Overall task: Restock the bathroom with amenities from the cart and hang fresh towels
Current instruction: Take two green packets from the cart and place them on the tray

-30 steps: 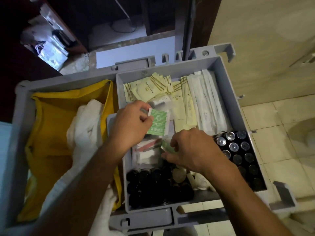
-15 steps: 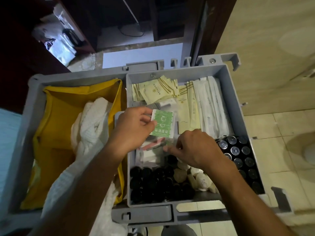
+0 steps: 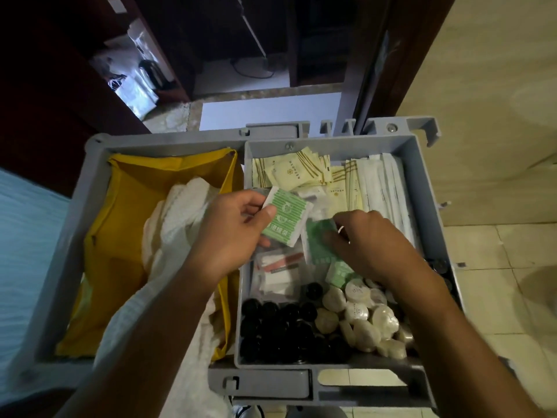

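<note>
I look down into the grey cart's amenity tray. My left hand pinches a green-and-white sachet between thumb and fingers, above the tray's left half. Beside it, my right hand grips a second green sachet, blurred, just right of the first one. More green sachets lie under that hand. Cream packets and long white wrapped items fill the tray's far side. Round white soaps and black bottle caps fill the near side.
A yellow linen bag holding white towels takes up the cart's left half. A dark doorway and wooden furniture lie beyond the cart. Beige tiled floor and wall are on the right. A light blue surface is at the left edge.
My right hand has risen from the clear packets with a green sachet and moved it up toward the one held in my left hand. The camera has tilted slightly.
</note>
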### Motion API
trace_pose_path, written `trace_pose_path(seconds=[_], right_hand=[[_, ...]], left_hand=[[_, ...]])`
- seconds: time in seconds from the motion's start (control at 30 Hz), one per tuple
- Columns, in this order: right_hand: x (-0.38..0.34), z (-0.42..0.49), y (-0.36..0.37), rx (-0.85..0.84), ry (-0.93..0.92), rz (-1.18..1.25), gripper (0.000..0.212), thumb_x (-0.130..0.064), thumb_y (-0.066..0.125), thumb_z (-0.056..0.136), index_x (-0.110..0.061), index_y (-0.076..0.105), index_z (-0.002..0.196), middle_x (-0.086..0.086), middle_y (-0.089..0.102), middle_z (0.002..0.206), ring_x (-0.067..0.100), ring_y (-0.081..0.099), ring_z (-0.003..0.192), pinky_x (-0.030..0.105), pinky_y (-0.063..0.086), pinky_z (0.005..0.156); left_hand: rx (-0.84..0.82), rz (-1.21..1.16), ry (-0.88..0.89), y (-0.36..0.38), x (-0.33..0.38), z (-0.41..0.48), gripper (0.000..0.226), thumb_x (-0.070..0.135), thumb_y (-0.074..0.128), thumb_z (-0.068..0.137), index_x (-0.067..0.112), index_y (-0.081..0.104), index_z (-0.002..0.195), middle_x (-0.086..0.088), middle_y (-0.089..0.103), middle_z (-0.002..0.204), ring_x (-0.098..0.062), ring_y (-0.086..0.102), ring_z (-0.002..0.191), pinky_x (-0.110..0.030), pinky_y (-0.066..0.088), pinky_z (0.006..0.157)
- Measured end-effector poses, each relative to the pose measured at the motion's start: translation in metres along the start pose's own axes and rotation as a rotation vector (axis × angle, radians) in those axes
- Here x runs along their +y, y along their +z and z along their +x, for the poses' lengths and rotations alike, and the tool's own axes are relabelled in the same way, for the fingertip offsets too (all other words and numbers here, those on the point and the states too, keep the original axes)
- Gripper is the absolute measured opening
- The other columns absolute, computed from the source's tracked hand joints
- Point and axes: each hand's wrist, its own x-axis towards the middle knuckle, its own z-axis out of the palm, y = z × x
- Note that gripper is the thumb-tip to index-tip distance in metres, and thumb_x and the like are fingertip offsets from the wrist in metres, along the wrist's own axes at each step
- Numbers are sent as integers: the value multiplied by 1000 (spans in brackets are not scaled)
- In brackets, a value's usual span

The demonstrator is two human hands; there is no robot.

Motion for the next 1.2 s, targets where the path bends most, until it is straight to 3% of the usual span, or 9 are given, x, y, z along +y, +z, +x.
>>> trace_pose_path(seconds=[0.13, 0.37, 0.5, 0.6, 0.7, 0.83, 0.93, 1.1, 1.2], right_hand=[[-27, 2, -25, 32, -18, 475, 25, -35, 54, 103, -14, 59, 91, 4, 73, 76, 14, 71, 53, 36, 53, 57], [-90, 6, -34, -36, -118, 973, 11, -13, 69, 94, -3, 65, 98, 13, 74, 74, 27, 73, 59, 29, 58, 55], [-136, 5, -33, -89, -225, 1037, 17, -10, 69, 92, -10, 64, 76, 0, 66, 60, 28, 74, 62, 32, 61, 59], [-181, -1, -27, -133, -297, 1038, 12, -14, 62, 98, -14, 73, 103, 3, 76, 78, 26, 75, 67, 35, 63, 64], [-228, -14, -15, -155, -400, 956, 17, -22, 58, 100, -15, 73, 105, 8, 78, 93, 23, 75, 73, 37, 60, 70], [-293, -48, 9, -213, -542, 966, 13, -17, 65, 96, -7, 73, 91, 22, 60, 65, 20, 50, 56, 26, 45, 57], [-341, -84, 38, -351, -580, 1078, 8, -2, 67, 90, -10, 66, 89, -7, 60, 54, 2, 56, 51, 16, 46, 54], [-403, -165, 82, -563, -632, 1060, 40, -10, 78, 70, -11, 65, 107, 8, 77, 87, 23, 74, 73, 28, 59, 57], [-437, -214, 108, -649, -709, 988, 31, 2, 75, 80, -15, 71, 105, 7, 77, 94, 26, 77, 82, 29, 61, 62]], left_hand=[[77, -65, -19, -21, 6, -11, 9, 16, 61, 98, 21, 67, 101, 6, 71, 97, -4, 74, 75, -19, 57, 56], [223, -232, -17, -84, -1, -48, 11, 6, 64, 95, 9, 69, 104, -3, 76, 97, -16, 77, 82, -25, 61, 61], [336, -333, 6, -124, -11, -83, 8, 0, 64, 93, 4, 68, 98, -3, 79, 89, -20, 77, 79, -27, 61, 61], [464, -336, 18, -154, -21, -118, 9, 4, 65, 93, 6, 69, 99, -3, 79, 88, -20, 77, 75, -27, 61, 59], [623, -306, 22, -181, -35, -163, 7, 10, 66, 94, 11, 72, 97, -1, 79, 85, -24, 75, 67, -35, 63, 58], [834, -293, -6, -212, -62, -237, 12, 9, 69, 92, 19, 73, 88, -1, 78, 83, -27, 73, 58, -43, 63, 58], [957, -324, -28, -232, -83, -304, 13, 2, 67, 92, 12, 73, 94, -7, 77, 84, -22, 73, 59, -32, 62, 55], [1117, -327, -59, -254, -110, -425, 19, -3, 69, 89, 7, 73, 105, -4, 78, 85, -13, 74, 66, -20, 59, 57], [1223, -227, -93, -263, -124, -496, 23, 2, 75, 85, 20, 76, 99, 6, 78, 80, -6, 72, 63, -15, 54, 58]])
